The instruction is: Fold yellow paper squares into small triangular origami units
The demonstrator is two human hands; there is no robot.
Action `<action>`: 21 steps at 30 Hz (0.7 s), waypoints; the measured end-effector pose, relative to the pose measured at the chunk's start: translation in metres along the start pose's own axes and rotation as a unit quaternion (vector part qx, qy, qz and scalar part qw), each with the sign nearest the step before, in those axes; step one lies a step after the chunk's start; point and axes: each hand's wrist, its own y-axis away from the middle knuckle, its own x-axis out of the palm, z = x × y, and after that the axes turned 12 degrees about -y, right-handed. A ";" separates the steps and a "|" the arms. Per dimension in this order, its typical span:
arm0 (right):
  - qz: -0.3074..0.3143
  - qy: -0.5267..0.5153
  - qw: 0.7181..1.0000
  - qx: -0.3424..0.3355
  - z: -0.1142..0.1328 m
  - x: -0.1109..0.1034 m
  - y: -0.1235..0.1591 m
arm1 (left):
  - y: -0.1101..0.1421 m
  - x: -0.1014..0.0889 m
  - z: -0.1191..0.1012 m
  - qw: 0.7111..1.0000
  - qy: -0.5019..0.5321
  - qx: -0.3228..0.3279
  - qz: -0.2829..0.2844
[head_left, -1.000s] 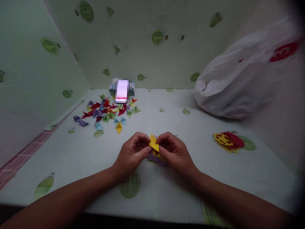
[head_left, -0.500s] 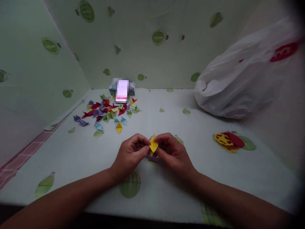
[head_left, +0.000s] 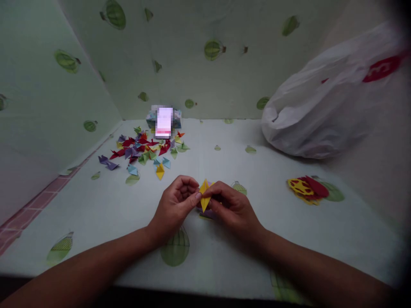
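A small folded yellow paper piece (head_left: 204, 196) is pinched between both my hands, low over the table's middle. My left hand (head_left: 176, 204) grips its left side with curled fingers. My right hand (head_left: 230, 206) presses its right side with thumb and fingers. Under my hands lie more paper sheets, purple and yellow (head_left: 208, 214), mostly hidden. A heap of several folded paper pieces (head_left: 144, 149) in red, purple, green, blue and yellow lies at the back left.
A small patterned box (head_left: 164, 120) stands behind the heap by the back wall. A large white plastic bag (head_left: 324, 102) fills the back right. Red and yellow paper cut-outs (head_left: 307, 189) lie on the right. The cloth-covered table (head_left: 96, 214) is walled at left and back.
The yellow piece has been turned and folded narrower between my fingers. Both hands shifted slightly away from me; the purple sheet below is more covered.
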 end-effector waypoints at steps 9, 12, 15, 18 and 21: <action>-0.034 -0.115 0.980 0.160 0.009 -0.001 -0.006 | 0.001 0.000 0.000 0.998 -0.048 0.024 -0.022; -0.045 -0.101 0.980 0.167 0.009 0.000 -0.007 | 0.000 -0.001 -0.001 0.999 -0.027 -0.022 0.004; -0.055 -0.101 0.980 0.165 0.009 0.000 -0.008 | -0.002 -0.001 -0.002 0.997 -0.019 -0.063 0.041; -0.048 -0.111 0.978 0.171 0.007 -0.001 -0.007 | -0.003 -0.002 -0.002 0.996 -0.022 -0.078 0.046; -0.040 -0.111 0.978 0.169 0.007 -0.001 -0.007 | -0.003 -0.002 -0.003 0.995 -0.030 -0.081 0.042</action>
